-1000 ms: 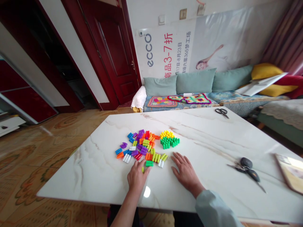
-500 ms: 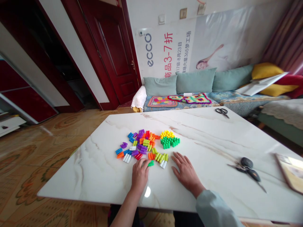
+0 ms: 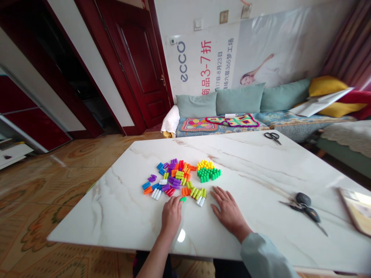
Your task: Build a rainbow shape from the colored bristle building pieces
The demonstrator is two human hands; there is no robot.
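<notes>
My left hand [image 3: 171, 211] rests at the near edge of a pile of colourful plastic blocks, its fingers closed on a green block [image 3: 183, 199] that pokes out beside the fingertips. Most of that block is hidden by the fingers. My right hand [image 3: 228, 210] lies palm down on the table with its fingers stretched out, holding nothing. The pile mixes purple blocks [image 3: 174, 181], orange blocks [image 3: 186, 191], white blocks [image 3: 156, 194], lime blocks [image 3: 198, 193] and others. Beyond my right hand, green blocks [image 3: 205, 175] stand upright beside a cluster of yellow blocks [image 3: 205, 165].
Everything lies on a white marble-patterned table [image 3: 116, 208]. Black-handled scissors [image 3: 272, 136] are near its far edge. On the right are a dark-handled tool [image 3: 307, 211] and a flat board-like object [image 3: 355, 210]. A sofa [image 3: 223, 125] stands behind the table.
The green block at my left fingertips is more covered by the fingers now. My right hand stays where it was, and the pile looks the same.
</notes>
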